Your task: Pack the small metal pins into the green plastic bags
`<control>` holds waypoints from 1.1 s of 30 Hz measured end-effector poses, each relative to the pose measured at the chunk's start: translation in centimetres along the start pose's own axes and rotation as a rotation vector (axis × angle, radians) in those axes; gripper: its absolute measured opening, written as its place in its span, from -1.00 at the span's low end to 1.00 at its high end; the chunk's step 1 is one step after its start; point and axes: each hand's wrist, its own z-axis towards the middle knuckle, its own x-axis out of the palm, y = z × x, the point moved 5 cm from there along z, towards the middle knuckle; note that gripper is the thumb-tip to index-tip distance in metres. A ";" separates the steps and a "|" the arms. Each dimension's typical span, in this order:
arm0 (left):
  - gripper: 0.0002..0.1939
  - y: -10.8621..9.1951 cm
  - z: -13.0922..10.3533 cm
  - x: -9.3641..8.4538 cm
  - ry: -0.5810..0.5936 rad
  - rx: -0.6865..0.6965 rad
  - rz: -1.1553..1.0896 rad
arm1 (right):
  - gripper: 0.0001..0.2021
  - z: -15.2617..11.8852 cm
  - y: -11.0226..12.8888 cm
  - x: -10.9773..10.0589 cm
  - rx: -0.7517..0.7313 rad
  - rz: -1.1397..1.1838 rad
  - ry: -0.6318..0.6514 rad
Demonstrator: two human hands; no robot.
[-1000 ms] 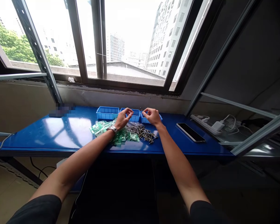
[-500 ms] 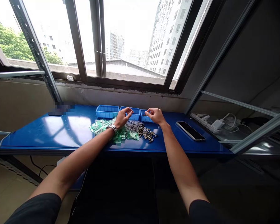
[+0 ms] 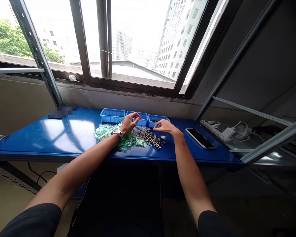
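Note:
My left hand, with a metal watch on the wrist, hovers over a heap of small green and clear plastic bags; its fingertips are pinched together, and whether they hold anything is too small to tell. My right hand reaches down, fingers curled, just above a pile of small dark metal pins on the blue table. Three blue trays stand in a row behind both hands, the right one right behind my right hand.
A black phone lies flat to the right of the pins. A white power strip with plugs and cables sits on the shelf at far right. A metal rack post rises at left before the window.
My right hand has dropped from in front of the right tray down towards the pile of pins. My left hand stays almost in place. The camera has tilted slightly.

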 end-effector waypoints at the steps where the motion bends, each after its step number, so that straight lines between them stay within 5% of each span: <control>1: -0.82 0.0 0.0 0.0 -0.002 -0.001 0.003 | -0.80 0.0 -0.1 0.2 0.016 -0.007 0.023; 9: -0.83 0.0 0.0 0.1 0.004 0.002 0.004 | -0.92 0.4 0.0 1.6 0.113 -0.079 0.180; 17: -0.82 -0.1 0.0 0.1 0.013 -0.001 0.008 | -0.66 1.1 0.2 2.0 0.123 -0.131 0.218; 26: -0.82 -0.4 0.0 0.1 0.019 0.008 0.025 | -0.85 3.0 3.8 -0.3 -0.079 0.042 0.089; 33: -0.81 -0.2 0.0 0.0 0.017 0.004 0.063 | -0.81 3.2 4.5 0.5 -0.206 0.295 -0.188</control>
